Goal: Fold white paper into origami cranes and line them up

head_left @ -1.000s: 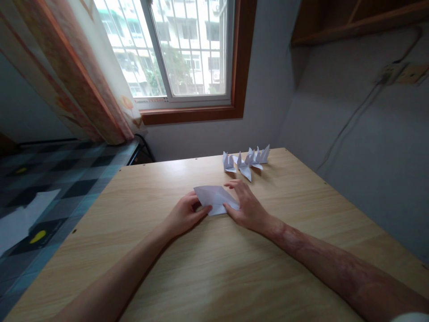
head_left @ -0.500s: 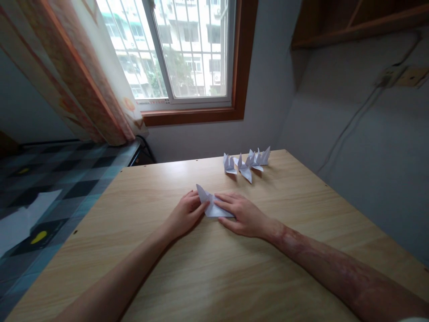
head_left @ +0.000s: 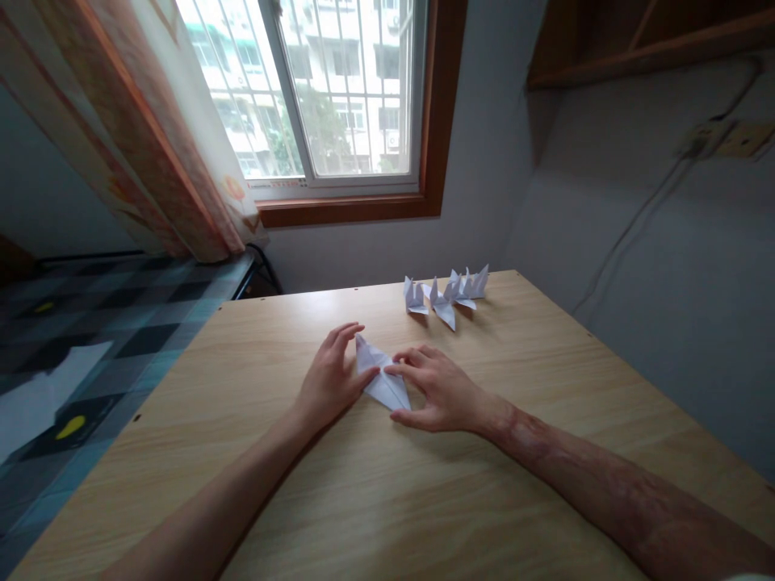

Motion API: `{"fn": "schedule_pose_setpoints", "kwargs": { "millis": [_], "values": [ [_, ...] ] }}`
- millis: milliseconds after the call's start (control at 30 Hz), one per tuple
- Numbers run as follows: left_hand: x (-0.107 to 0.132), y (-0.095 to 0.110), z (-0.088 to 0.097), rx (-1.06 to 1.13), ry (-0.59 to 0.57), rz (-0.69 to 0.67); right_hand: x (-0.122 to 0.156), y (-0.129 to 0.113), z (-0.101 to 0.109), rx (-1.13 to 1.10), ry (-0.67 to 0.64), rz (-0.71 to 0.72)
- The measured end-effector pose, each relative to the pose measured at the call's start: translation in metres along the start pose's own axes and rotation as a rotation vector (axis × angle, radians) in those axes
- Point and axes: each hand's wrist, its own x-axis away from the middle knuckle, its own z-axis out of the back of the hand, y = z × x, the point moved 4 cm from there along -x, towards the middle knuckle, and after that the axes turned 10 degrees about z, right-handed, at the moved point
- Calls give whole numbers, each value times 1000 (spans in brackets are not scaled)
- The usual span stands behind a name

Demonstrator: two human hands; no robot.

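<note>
A white sheet of paper (head_left: 383,379), folded into a narrow kite shape, lies on the wooden table (head_left: 387,492) between my hands. My left hand (head_left: 330,375) rests at its left edge, thumb pressing the paper and fingers lifted apart. My right hand (head_left: 433,387) is on its right side, with the fingertips touching the fold near the middle. Further back on the table stand several finished white paper cranes (head_left: 446,294) in a small cluster.
The table stands in a corner below a barred window (head_left: 339,89) with a patterned curtain (head_left: 139,121) on the left. A bed with a checked cover (head_left: 90,339) lies left of the table. A cable and socket (head_left: 702,137) hang on the right wall.
The paper was a wider flat shape a second ago; a flap has been folded in and it is now a narrow kite. My left fingers have lifted and spread.
</note>
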Motion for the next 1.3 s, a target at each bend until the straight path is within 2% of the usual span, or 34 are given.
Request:
{"fn": "schedule_pose_setpoints", "kwargs": {
  "millis": [100, 233, 433, 633, 800, 933, 1033, 1133, 1300],
  "values": [
    [0, 8, 2, -112, -34, -81, -1, -2, 2, 7, -3, -11],
    [2, 21, -3, -115, -239, -143, -3, -3, 5, 20, 17, -37],
    [9, 38, 0, -152, -347, -231, -2, 2, 5, 24, 80, -106],
    [10, 35, -5, -237, -297, -262, 1, 9, 5, -26, 177, -147],
    [10, 35, -4, -265, -251, -274, 0, 2, 8, 4, 161, -92],
    [8, 33, 1, -188, -205, -178, 1, 1, 10, -11, 195, -81],
    [7, 25, 3, -69, -172, -8, 4, 3, 9, -29, 266, -72],
    [5, 18, 4, 82, -192, 141, 7, 8, 8, -50, 339, -92],
    [3, 19, 6, 300, -262, 165, 9, 20, 6, -255, 425, -248]
  ]
}}
